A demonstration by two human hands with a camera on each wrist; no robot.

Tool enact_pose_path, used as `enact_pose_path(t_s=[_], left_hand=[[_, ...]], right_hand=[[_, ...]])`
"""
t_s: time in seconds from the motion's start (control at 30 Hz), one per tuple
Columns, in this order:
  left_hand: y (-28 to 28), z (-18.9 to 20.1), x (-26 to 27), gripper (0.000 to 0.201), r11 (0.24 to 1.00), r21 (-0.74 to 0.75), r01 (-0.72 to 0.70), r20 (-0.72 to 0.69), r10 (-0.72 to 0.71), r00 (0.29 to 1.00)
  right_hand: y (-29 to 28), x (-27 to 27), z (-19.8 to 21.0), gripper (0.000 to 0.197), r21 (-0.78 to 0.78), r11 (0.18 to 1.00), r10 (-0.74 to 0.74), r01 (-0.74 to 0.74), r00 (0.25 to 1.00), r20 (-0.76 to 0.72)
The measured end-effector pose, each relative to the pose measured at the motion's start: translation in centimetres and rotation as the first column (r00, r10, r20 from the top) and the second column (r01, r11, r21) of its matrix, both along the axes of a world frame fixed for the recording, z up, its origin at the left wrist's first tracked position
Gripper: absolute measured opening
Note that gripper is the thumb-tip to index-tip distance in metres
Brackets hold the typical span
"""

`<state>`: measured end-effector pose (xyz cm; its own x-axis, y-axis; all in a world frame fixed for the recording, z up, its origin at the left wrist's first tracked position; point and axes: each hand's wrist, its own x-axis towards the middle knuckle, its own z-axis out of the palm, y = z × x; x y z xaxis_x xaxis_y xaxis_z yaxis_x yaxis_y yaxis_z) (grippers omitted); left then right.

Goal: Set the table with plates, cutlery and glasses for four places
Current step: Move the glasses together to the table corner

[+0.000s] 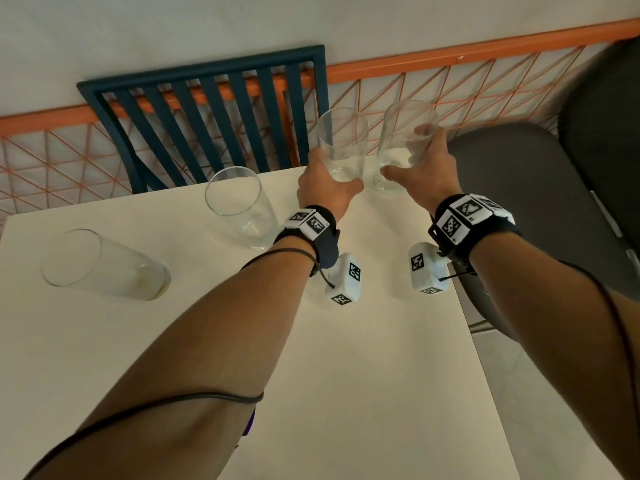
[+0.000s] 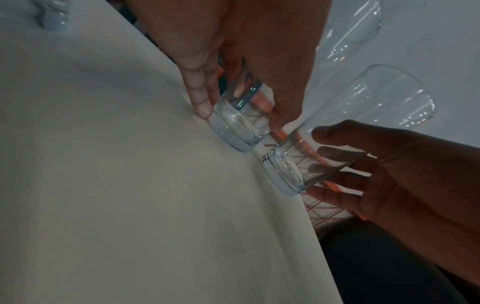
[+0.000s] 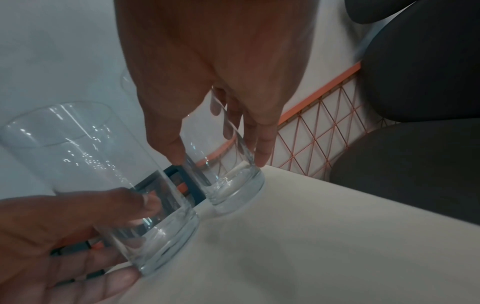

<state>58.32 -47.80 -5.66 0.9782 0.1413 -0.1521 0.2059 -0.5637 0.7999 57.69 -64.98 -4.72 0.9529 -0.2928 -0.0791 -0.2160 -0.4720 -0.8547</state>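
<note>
Glasses step: each hand grips a glass, left hand and right hand, at the bench's far right corner; next, they must be spread to separate places

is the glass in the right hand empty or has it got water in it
Empty. The glass that the right hand grips is clear through to its thick base, with no liquid line; the orange lattice shows through its wall undistorted.
</note>
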Motion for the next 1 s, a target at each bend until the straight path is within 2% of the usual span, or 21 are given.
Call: enact_pose_path(t_s=[0.27, 0.4, 0.5, 0.57, 0.67, 0.73, 0.8, 0.9, 1.0], left_hand=[[-0.7, -0.1, 0.3, 0.077, 1.000, -0.024, 0.018, 0.005, -0.018, 1.000], [-0.3, 0.0, -0.3, 0.095, 0.998, -0.059, 0.005, -0.050, -0.008, 0.999], [0.5, 0.4, -2.4, 0.100, 0.997, -0.081, 0.004, -0.117, -0.013, 0.993], [1.6, 0.7, -5.2, 0.087, 0.994, -0.103, 0.025, -0.150, -0.040, 0.988], [4.2, 1.0, -11.4, 0.051, 0.980, -0.188, 0.070, -0.132, -0.095, 0.987], [6.6, 1.3, -16.1, 0.029, 0.969, -0.237, 0.071, -0.132, -0.105, 0.986], [9.6, 1.6, -20.5, 0.016, 0.965, -0.259, 0.046, -0.170, -0.093, 0.981], [15.2, 1.2, -24.8, 0.006, 0.975, -0.190, -0.119, -0.213, 0.078, 0.974], [21.1, 0.4, -26.3, 0.003, 0.948, -0.044, -0.316, -0.253, 0.296, 0.921]], right_hand=[[-0.3, -0.3, 0.0, 0.078, 0.026, 0.999, 0.021, -0.021, 1.000, 0.010], [0.1, -1.4, 0.5, 0.101, 0.058, 0.996, 0.069, -0.066, 0.996, -0.057], [0.2, -3.4, 0.9, 0.108, 0.080, 0.997, 0.024, -0.014, 0.992, -0.127], [0.6, -5.7, 1.2, 0.098, 0.072, 0.997, -0.018, 0.030, 0.987, -0.162], [2.5, -9.9, 1.0, 0.074, 0.083, 0.996, -0.023, 0.039, 0.983, -0.181], [4.3, -12.3, 0.5, 0.064, 0.110, 0.994, 0.030, -0.011, 0.984, -0.176], [6.6, -14.2, 0.3, 0.055, 0.138, 0.986, 0.118, -0.094, 0.977, -0.178], [10.3, -15.1, 0.7, 0.056, 0.150, 0.967, 0.228, -0.204, 0.960, -0.163], [13.6, -14.2, 1.2, 0.069, 0.150, 0.957, 0.269, -0.248, 0.953, -0.141]])
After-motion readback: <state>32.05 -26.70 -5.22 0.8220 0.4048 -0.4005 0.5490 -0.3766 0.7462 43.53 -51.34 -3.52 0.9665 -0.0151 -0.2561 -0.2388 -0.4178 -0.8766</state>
